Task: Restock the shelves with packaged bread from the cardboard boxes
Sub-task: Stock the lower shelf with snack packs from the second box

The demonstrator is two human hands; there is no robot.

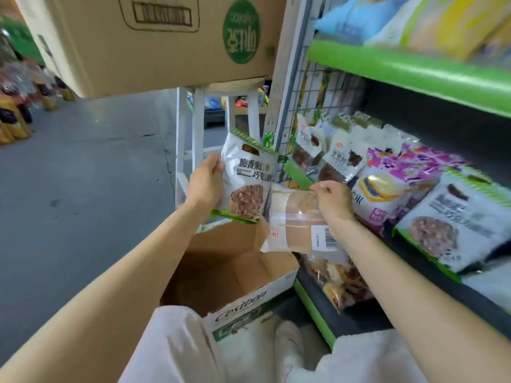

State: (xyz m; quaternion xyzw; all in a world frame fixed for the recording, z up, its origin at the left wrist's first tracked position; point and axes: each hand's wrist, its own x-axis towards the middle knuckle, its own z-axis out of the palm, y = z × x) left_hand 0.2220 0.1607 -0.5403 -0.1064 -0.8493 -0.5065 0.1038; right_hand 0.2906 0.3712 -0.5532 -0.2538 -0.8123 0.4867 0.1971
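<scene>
Here each hand, left hand [206,179]; right hand [334,200], grips a bread packet [249,178].

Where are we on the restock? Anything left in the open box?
Done: the middle shelf already carries several packs. In hand: the left hand holds a white chocolate-bread pack; the right hand pinches a clear-wrapped pack. Left: both need shelving. The open box looks empty; a closed box sits above.
</scene>
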